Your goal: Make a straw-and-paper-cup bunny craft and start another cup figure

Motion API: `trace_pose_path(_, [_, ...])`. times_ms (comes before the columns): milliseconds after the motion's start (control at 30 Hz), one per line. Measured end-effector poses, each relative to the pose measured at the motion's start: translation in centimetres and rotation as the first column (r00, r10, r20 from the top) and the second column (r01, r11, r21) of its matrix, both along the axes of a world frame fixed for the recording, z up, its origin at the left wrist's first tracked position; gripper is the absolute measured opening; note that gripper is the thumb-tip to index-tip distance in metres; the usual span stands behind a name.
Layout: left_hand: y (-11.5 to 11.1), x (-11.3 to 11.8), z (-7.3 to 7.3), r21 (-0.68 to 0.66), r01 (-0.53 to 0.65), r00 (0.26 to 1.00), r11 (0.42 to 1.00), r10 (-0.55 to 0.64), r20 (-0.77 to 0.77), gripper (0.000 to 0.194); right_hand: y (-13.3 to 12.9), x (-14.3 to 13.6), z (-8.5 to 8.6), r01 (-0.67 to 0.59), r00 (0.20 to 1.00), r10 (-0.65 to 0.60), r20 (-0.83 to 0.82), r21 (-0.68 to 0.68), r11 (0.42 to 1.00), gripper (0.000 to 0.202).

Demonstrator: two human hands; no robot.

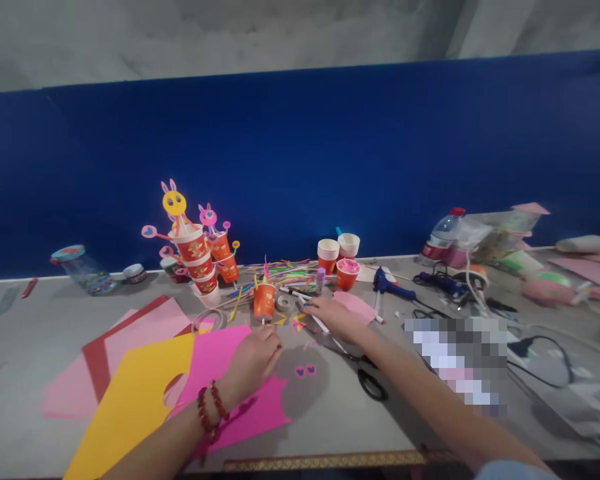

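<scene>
My left hand [255, 360], with a beaded bracelet at the wrist, is over the bright pink paper [267, 417], its fingers curled together; what they hold, if anything, is hidden. Further forward, my right hand [333, 319] has its fingertips closed on a white marker [320, 324] among other pens. Between the hands lie two small pink hearts with dark centres [305, 371]. Black-handled scissors [373, 385] rest beneath my right forearm. An orange paper cup [264, 302] with a pink topper stands ahead of my left hand, beside a roll of tape [283, 303].
Yellow paper [130, 387] with a cut-out edge overlaps pink and red sheets at left. Decorated stacked cups [200, 267] stand behind. Further right are plain cups [329, 253], a purple glue stick [321, 280], a blue glue gun [393, 287], cables and a bottle [443, 239].
</scene>
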State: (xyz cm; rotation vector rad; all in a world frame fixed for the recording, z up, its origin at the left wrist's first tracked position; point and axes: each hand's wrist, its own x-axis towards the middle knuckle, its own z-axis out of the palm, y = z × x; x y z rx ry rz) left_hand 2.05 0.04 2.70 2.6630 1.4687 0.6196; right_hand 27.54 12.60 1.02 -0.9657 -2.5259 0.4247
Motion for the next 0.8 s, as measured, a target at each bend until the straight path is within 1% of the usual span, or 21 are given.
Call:
trace_pose_path(100, [-1.2,0.6,-1.0,-0.073,0.051,0.998,0.996,-0.054,-0.032,0.015,0.6,0.3,0.1,0.005,0.996,-0.01,0.093,0.044,0.999,0.049])
trace_pose_path(200, [-1.4,0.5,-1.3,-0.126,0.069,0.996,0.99,-0.075,-0.045,0.013,-0.6,0.7,0.2,0.025,0.991,-0.035,0.126,0.084,0.996,0.042])
trace_pose_path(300, [-0.8,0.4,-1.0,-0.15,0.068,0.996,0.986,-0.075,-0.04,0.013,-3.3,1.1,0.0,0.041,0.992,-0.052,0.119,0.095,0.995,0.029])
trace_pose_path(433, [0.2,1.1,-0.5,-0.176,0.098,0.994,0.98,-0.104,-0.027,0.011,-7.3,1.4,-0.3,0.036,0.995,-0.041,0.085,0.067,0.997,0.023])
trace_pose_path(533, [0.8,1.9,-0.3,-0.195,0.119,0.991,0.974,-0.128,-0.032,0.008,-9.6,1.4,-0.4,0.022,0.998,-0.025,0.06,0.051,0.998,0.018])
trace_pose_path(633, [1.4,2.4,0.1,-0.19,0.106,0.993,0.976,-0.115,-0.037,0.007,-10.7,0.9,-0.9,0.048,0.999,-0.048,-0.014,-0.009,0.999,0.019])
trace_pose_path(700, [1.9,2.3,0.6,-0.181,0.088,0.995,0.98,-0.095,-0.032,0.007,-10.9,0.6,-1.3,0.076,0.996,-0.079,-0.044,-0.065,0.995,0.024])
trace_pose_path(800, [2.5,1.8,1.2,-0.193,0.063,0.997,0.979,-0.068,-0.02,0.009,-10.8,0.2,-1.8,0.108,0.992,-0.114,-0.047,-0.123,0.986,0.029])
